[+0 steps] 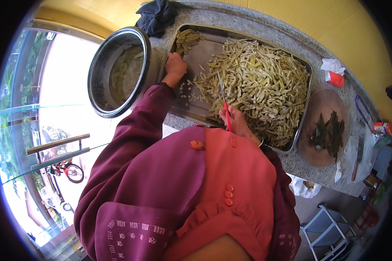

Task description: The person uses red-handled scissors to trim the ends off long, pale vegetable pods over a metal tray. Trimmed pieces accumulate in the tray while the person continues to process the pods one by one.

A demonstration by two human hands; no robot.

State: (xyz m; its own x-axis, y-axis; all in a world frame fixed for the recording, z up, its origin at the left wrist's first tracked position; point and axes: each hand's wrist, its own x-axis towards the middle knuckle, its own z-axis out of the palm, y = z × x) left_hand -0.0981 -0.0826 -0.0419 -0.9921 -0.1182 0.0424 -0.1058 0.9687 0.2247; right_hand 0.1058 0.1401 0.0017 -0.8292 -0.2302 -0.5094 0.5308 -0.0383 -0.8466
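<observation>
My left hand (175,67) is at the left end of a large metal tray (196,111), its fingers curled just below a small pile of greenish pieces (187,38); whether it holds one cannot be made out. My right hand (237,120) grips red-handled scissors (227,114) near the tray's front edge, their narrow blades pointing away from me. A big heap of pale green pods or strips (258,84) fills the middle and right of the tray. Small pale bits (186,91) lie scattered on the bare metal between my hands.
A deep round pot (95,81) with pieces in liquid stands left of the tray. Behind it lies a dark cloth (156,16). On the granite counter (281,162) to the right are a round board (326,98) with dark leaves (328,133), a red-and-white packet (335,78) and a knife (357,156).
</observation>
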